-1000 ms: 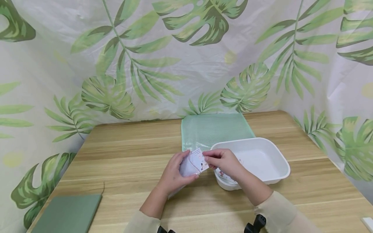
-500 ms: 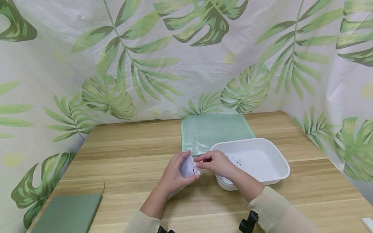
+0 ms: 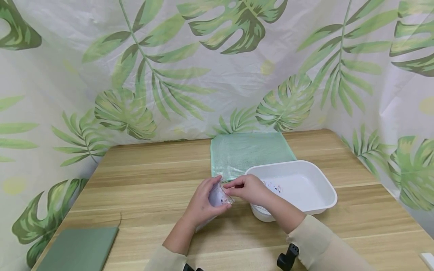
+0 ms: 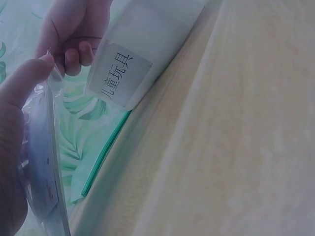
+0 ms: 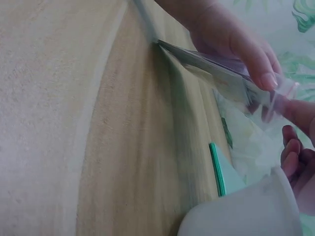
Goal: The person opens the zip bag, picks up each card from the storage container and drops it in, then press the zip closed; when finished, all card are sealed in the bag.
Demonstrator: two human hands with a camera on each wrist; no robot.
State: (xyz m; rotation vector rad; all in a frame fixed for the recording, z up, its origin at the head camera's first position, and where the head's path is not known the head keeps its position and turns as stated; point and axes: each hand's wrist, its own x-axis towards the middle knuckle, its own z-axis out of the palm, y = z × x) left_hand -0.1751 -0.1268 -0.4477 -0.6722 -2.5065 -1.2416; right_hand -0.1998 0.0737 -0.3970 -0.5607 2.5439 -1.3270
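My left hand [image 3: 202, 203] grips a clear zip bag [image 3: 214, 196] by its sides, thumb on the near edge. Inside the bag lies a stack of flat cards, seen edge-on in the left wrist view. At the bag's mouth, the thumb and forefinger of my right hand [image 3: 252, 191] come together on a small white printed card [image 3: 224, 199], most of which is inside. Their tips are partly hidden by the plastic. Just right of the bag stands a white plastic bin [image 3: 318, 180] with a label [image 4: 120, 73] in Chinese characters. Printed cards [image 3: 274, 187] lie at its left end.
A green mesh pouch [image 3: 251, 150] lies flat behind the bag and bin. At the table's left front is a grey-green flat folder or board [image 3: 79, 246] with a cord. A small white object [image 3: 428, 259] sits at the right edge. Leaf-print cloth [image 3: 190, 86] hangs behind.
My right hand has moved left from beside the bag to its mouth, and the printed card has slid from outside into the bag. The left hand has stayed in place.
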